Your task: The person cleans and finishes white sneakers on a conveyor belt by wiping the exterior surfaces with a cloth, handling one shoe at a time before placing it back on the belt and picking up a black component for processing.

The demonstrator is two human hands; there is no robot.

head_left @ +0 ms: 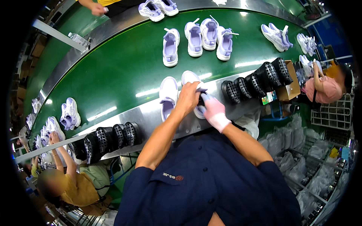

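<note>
Gloved right hand point(214, 111) and bare left hand point(188, 97) both clasped on a lavender-white sneaker point(193, 84) at the steel belt edge point(151, 115), its mate point(168, 94) just left, black perforated shoe lasts point(256, 83) beyond right, four sneakers point(198, 39) farther on the green conveyor point(124, 64)

1 head-worn fisheye view looks steeply down from close above the person's own forearms onto the green conveyor belt point(124, 71); edges bend.

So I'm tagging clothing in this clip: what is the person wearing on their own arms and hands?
Short dark navy sleeves end above the elbows, leaving both forearms bare. The left hand is bare, with no glove. The right hand wears a light, whitish glove reaching the wrist. No watch or band shows.
</note>
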